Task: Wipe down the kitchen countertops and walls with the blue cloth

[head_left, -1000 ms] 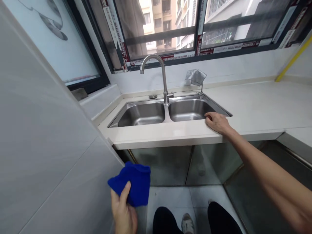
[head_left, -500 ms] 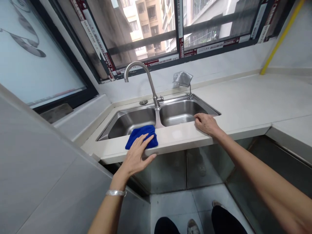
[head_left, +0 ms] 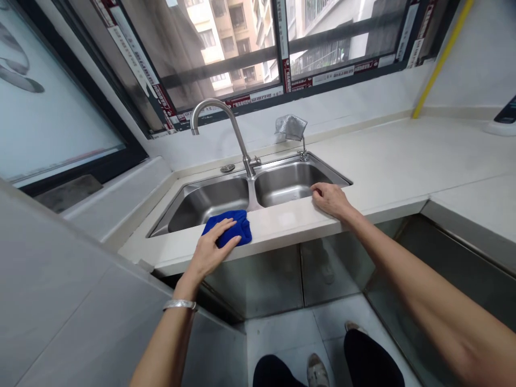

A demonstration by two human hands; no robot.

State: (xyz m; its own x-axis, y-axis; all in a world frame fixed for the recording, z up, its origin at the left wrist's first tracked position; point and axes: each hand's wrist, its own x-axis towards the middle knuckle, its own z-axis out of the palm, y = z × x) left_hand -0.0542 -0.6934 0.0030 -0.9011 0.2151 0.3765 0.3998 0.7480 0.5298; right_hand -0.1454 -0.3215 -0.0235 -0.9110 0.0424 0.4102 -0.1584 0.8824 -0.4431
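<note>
A folded blue cloth (head_left: 241, 221) lies on the counter's front strip, its far edge at the left sink basin (head_left: 215, 196). My left hand (head_left: 210, 248) rests over the cloth from the near left, fingers and thumb apart, the tips touching its top. My right hand (head_left: 331, 200) leans on the counter edge beside the right basin (head_left: 288, 180). Its fingers are curled in loosely, and I see nothing in them; the fingertips are partly hidden.
Behind the basins rises a curved metal faucet (head_left: 237, 131). A small tap (head_left: 303, 153) wrapped in silvery plastic (head_left: 292, 127) stands to its right. A round drain cover (head_left: 228, 167) sits on the sink rim. White countertop (head_left: 395, 156) runs right, past a yellow pipe (head_left: 441, 59).
The view has shifted slightly to the right. My left thumb has moved up from the counter's front onto the cloth, and the fingers are less stretched. My right hand keeps its place.
</note>
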